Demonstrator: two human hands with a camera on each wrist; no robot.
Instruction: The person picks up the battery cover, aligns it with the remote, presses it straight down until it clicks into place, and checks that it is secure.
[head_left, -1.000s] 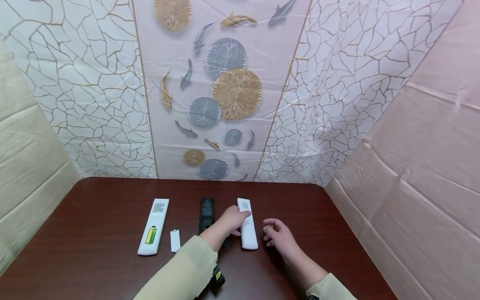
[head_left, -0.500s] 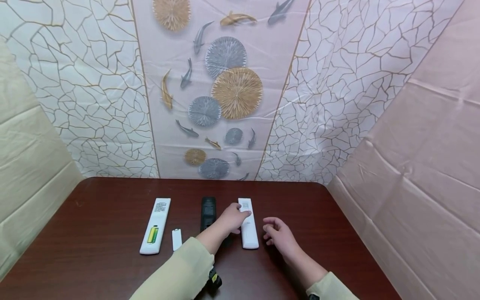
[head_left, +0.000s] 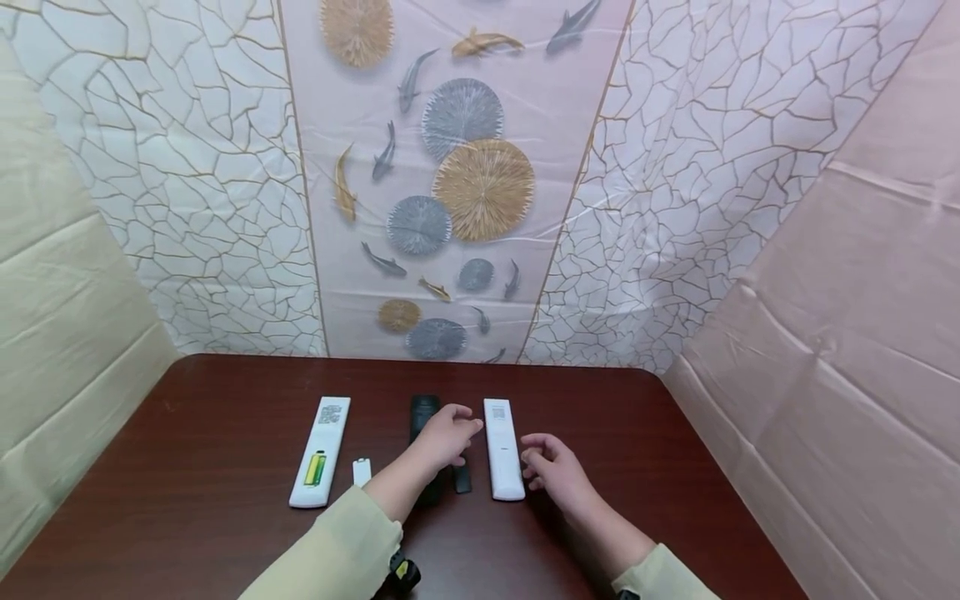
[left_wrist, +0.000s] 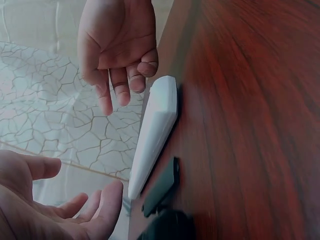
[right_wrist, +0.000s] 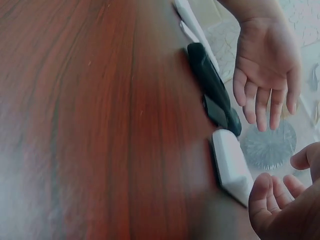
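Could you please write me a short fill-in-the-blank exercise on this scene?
The two outer remotes are both ____ in colour.
Counting the black remote, the table bears ____ remotes.
The left hand holds ____.
The small black piece lies between the black remote and the outer remote on the person's ____.
Missing words: white; three; nothing; right.

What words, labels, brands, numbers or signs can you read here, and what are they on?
None are readable.
Left white remote: printed block, too small to read.
Right white remote: faint print and small dark mark, both too small to read.
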